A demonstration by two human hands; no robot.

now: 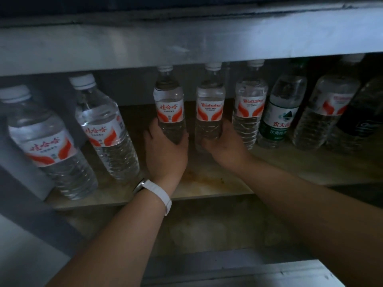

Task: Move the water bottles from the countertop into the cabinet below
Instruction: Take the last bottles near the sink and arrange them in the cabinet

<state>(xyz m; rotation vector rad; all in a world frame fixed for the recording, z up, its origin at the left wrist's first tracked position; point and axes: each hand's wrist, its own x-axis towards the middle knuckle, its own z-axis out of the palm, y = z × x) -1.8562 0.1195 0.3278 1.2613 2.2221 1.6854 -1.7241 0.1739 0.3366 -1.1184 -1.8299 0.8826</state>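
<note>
Head view: my left hand [165, 150] wraps the lower body of one water bottle [170, 108] and my right hand [223, 146] cups the base of a second bottle [210, 108] just beside it. I grip low so the white caps [165, 68] clear the countertop edge [186, 44] above and the bottoms can meet the cabinet shelf [207, 183] flat. Both stand upright inside the cabinet, long axis vertical, caps up, labels facing me. They fill the gap between two bottles [103, 129] at the left and the row [279, 117] at the right. My fingers hide whether the bases touch the shelf.
</note>
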